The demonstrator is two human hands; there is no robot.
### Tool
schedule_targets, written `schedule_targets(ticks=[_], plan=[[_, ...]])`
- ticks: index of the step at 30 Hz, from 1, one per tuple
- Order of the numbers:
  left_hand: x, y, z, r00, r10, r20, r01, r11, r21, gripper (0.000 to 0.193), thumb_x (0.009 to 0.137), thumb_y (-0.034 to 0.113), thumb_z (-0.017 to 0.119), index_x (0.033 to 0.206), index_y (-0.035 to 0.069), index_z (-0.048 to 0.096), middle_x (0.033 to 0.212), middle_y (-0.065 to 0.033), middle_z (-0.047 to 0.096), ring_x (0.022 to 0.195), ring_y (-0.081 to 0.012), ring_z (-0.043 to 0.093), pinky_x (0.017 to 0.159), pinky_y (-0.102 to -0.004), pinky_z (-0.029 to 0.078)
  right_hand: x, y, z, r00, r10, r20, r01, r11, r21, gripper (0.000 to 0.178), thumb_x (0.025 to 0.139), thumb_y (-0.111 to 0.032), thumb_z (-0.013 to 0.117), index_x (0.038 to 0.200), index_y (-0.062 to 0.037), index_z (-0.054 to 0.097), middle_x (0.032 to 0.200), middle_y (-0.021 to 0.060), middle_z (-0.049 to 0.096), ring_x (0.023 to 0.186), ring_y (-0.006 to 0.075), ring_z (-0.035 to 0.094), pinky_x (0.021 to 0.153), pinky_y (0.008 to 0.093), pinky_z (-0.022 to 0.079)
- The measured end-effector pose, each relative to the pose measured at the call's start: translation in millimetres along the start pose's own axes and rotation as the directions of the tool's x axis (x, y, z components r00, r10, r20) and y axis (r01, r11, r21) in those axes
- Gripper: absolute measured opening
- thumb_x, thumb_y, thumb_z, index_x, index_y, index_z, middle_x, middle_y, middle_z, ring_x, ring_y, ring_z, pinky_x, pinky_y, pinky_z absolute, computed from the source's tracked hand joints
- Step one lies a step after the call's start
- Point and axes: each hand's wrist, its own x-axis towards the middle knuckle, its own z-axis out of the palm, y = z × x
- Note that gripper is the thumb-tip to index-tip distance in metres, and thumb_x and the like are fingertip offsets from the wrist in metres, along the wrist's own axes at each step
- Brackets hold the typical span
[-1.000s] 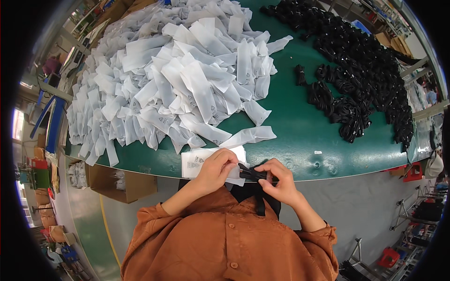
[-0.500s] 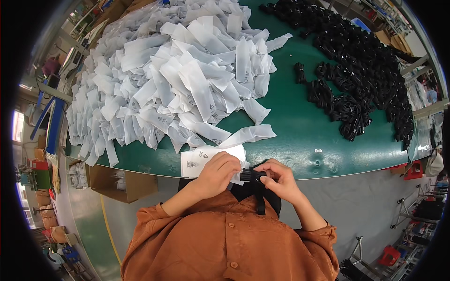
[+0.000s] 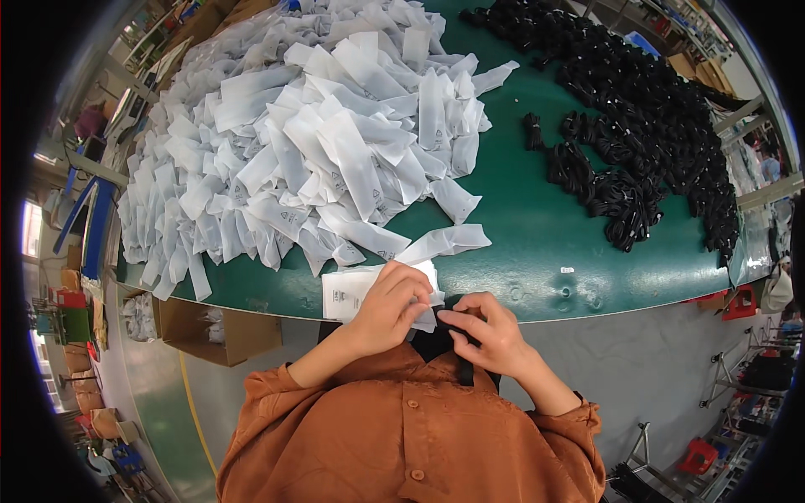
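Observation:
My left hand (image 3: 390, 306) is pinched at the mouth of a white translucent bag (image 3: 428, 323), just above the table's front edge. Opposite it, my right hand (image 3: 490, 334) has bent fingers, with a gap between forefinger and thumb; its forefinger tip is at the bag's mouth. Only a dark bit of the black cable bundle shows between the hands, and how far it sits inside the bag is hidden by my fingers. Beneath my left hand lies a flat stack of white printed bags (image 3: 340, 295).
A big heap of filled white bags (image 3: 310, 142) covers the left of the green table (image 3: 511, 235). Bundled black cables (image 3: 629, 159) are piled along its right side. On the floor at left stands a cardboard box (image 3: 226, 335) with white bags in it.
The black cable bundle, plainly visible between my hands before, is now mostly out of sight at the bag. My right hand has shifted left and its pinch has loosened.

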Motion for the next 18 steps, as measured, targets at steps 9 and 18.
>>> schedule_targets(ticks=[9,18], plan=[[55,-6,-36,0.975,-0.205,-0.082,0.139,0.858,-0.494,0.004,0.097,0.011,0.06,0.097,0.007,0.058,0.106,-0.0037,0.058,0.091,-0.0108,0.051,0.074,-0.0243,0.042,50,9,-19,0.943,-0.047,-0.329,0.059,0.998,0.025,0.034,0.08,0.002,0.075,0.113,-0.0015,0.066,0.127,0.0196,0.057,0.082,0.0214,0.065,0.071,0.0296,0.055],[97,-11,-59,0.968,0.218,-0.121,-0.152,0.9,0.408,0.072,0.081,0.02,0.079,0.144,0.011,0.047,0.152,-0.0124,0.041,0.141,-0.0344,0.041,0.114,-0.0516,0.033,83,155,-79,0.872,-0.084,-0.482,-0.342,0.6,-0.724,0.024,0.089,-0.015,0.073,0.11,-0.0052,0.067,0.116,0.015,0.058,0.082,0.0266,0.065,0.066,0.0352,0.055]])
